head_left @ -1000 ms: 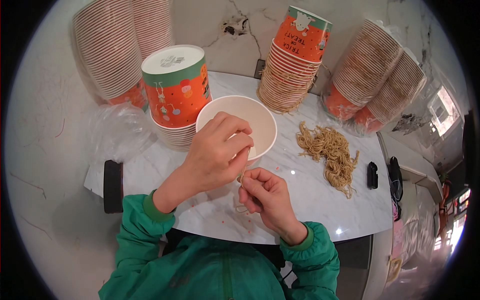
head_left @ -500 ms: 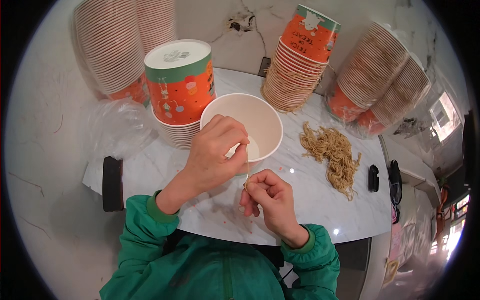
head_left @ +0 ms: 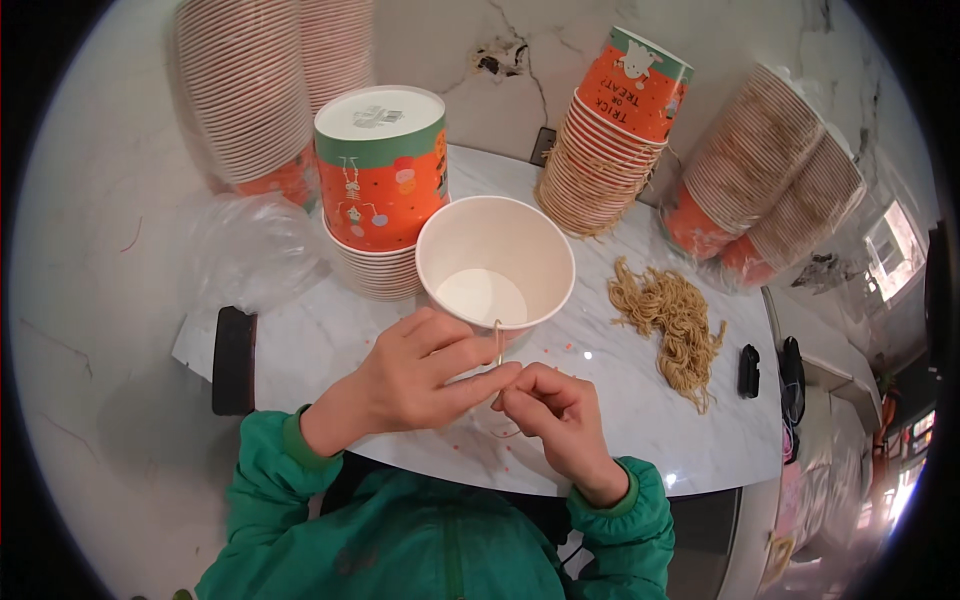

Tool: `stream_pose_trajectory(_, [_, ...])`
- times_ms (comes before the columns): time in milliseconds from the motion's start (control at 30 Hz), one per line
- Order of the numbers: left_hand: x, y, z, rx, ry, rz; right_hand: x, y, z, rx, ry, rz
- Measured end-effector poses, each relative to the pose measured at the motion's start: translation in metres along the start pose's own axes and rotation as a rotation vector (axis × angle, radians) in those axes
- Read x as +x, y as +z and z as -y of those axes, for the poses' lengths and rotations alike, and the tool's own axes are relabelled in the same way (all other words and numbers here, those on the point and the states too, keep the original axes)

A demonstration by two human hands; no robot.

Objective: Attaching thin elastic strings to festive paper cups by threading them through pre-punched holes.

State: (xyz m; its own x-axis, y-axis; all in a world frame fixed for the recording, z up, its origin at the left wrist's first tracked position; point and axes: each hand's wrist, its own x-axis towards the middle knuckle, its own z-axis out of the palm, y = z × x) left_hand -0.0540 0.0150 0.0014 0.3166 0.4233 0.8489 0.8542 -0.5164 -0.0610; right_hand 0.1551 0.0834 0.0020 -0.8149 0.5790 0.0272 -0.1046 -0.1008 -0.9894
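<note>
A white-lined paper bucket [head_left: 500, 245] stands on the table in front of me, its mouth tilted my way. A tan cord [head_left: 499, 342] runs from the near side of its rim down to my fingers, and a thin loose end curls below them. My left hand [head_left: 415, 372] is closed at the cord, its fingertips against those of my right. My right hand [head_left: 560, 415] pinches the cord between thumb and forefinger. The fingers partly hide where the cord passes. To the right lies a tangled heap of tan cords [head_left: 675, 325].
Stacked orange and green paper buckets [head_left: 380, 185] stand upside down at left. Another stack [head_left: 610, 130], with cords hanging from it, stands at the back. Plastic-wrapped stacks [head_left: 765, 160] rise at right. A black object [head_left: 748, 371] lies near the table's right edge; crumpled clear plastic [head_left: 255, 250] lies left.
My left hand has dropped from over the bucket's mouth to just below its rim, meeting my right hand. The cord stretched between the hands now hangs at the rim. The view has shifted slightly.
</note>
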Motion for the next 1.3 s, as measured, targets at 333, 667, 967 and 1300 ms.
stream_pose_trajectory(333, [0.007, 0.011, 0.007, -0.076, 0.060, -0.105, -0.005, -0.006, 0.007, -0.512, -0.418, 0.011])
stream_pose_trajectory(667, [0.006, 0.012, 0.021, -0.139, -0.117, -0.003, -0.005, 0.000, -0.004, -0.567, -0.701, 0.405])
stream_pose_trajectory(967, [-0.005, 0.007, -0.017, 0.183, -0.375, -0.036, -0.001, -0.002, 0.006, -0.483, -0.526, 0.440])
stream_pose_trajectory(1300, [0.002, 0.005, 0.001, -0.114, -0.506, -0.072, -0.005, -0.025, 0.038, -0.399, -0.584, 0.216])
